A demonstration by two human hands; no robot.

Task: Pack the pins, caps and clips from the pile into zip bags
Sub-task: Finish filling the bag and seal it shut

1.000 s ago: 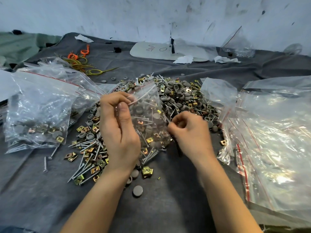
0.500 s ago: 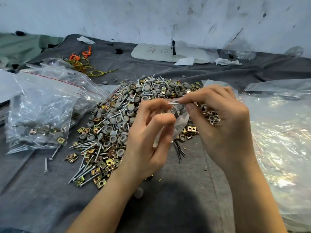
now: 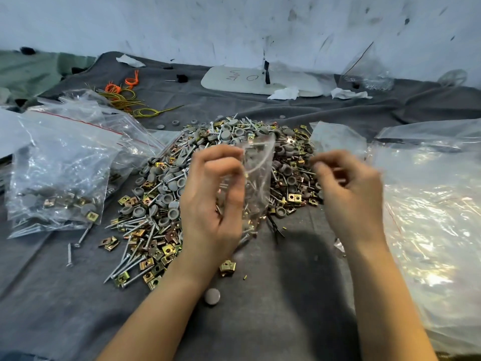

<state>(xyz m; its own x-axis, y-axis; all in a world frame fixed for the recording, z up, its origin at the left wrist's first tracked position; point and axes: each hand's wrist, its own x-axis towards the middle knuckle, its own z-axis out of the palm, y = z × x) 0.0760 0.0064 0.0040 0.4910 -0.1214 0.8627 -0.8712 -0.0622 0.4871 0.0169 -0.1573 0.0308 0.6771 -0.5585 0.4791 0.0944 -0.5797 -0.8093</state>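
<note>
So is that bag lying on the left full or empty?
Partly filled: the zip bag holds grey caps, brass clips and pins along its bottom edge; the rest is slack, clear plastic.

A grey cloth [image 3: 52,295] is covering the work surface, orange and yellow wire loops [image 3: 125,97] are lying at its far left, and a white board [image 3: 234,79] with crumpled tissues [image 3: 285,93] is resting near a scuffed white wall [image 3: 208,27].
</note>
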